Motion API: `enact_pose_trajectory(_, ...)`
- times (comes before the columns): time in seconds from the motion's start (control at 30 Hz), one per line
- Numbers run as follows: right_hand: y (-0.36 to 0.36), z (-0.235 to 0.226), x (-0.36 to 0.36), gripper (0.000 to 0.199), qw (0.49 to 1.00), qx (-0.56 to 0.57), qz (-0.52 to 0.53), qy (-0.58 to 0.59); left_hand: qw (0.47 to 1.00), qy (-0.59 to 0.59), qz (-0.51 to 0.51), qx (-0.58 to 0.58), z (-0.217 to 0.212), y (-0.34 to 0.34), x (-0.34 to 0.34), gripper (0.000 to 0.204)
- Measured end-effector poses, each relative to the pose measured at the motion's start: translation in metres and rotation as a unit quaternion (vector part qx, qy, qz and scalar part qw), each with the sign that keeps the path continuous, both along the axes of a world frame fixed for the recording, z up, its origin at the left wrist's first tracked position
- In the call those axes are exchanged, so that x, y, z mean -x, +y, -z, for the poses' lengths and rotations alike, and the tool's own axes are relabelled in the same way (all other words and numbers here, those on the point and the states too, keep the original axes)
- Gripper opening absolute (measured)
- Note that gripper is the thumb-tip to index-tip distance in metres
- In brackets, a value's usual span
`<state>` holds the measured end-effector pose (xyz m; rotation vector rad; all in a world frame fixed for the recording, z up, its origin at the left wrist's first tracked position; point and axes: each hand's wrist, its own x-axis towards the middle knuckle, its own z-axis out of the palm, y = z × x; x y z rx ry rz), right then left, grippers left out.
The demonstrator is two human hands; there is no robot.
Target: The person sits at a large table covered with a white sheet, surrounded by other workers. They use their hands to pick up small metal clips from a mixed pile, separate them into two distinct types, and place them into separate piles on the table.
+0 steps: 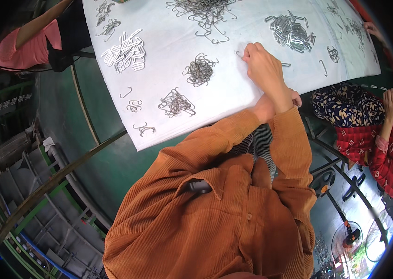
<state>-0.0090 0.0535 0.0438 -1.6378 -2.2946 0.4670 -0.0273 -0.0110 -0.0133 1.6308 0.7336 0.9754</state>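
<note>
My right hand (262,66) reaches over the white-covered table (238,88), its fingers closed in a pinch. A thin wire hook (239,54) shows at its fingertips. Behind my right wrist, my left hand (295,97) is mostly hidden, with only a few fingertips showing at the table's near edge. To the left of my right hand lies a round heap of wire hooks (199,70). A looser pile of hooks (176,103) is nearer to me. To the right are a heap of flat metal clips (291,32) and a single long hook (323,68).
White clips (126,52) are heaped at the left. A large tangle of hooks (206,11) lies at the far side. Small hook groups (144,129) dot the left edge. A person in pink (29,46) sits at left, another in red patterned clothes (368,144) at right.
</note>
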Motion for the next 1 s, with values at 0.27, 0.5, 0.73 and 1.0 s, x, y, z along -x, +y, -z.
enact_pose_trajectory(0.27, 0.003, -0.013, 0.019, 0.009, 0.997, -0.032, -0.048, 0.060, 1.000, -0.001, 0.001, -0.011, 0.000, 0.001, -0.002, 0.008)
enact_pose_trajectory(0.5, 0.019, -0.007, 0.041, 0.004, 0.990, 0.006, -0.085, 0.116, 0.998, -0.013, -0.028, -0.047, 0.017, 0.003, -0.009, 0.010)
enact_pose_trajectory(0.73, 0.043, 0.007, 0.050, 0.006, 0.997, 0.032, -0.069, -0.014, 0.997, -0.024, -0.029, -0.063, 0.016, 0.006, -0.007, 0.009)
enact_pose_trajectory(1.0, 0.005, -0.025, 0.005, 0.011, 0.936, 0.114, 0.025, 0.331, 0.996, 0.018, -0.021, -0.090, 0.009, 0.001, -0.009, 0.016)
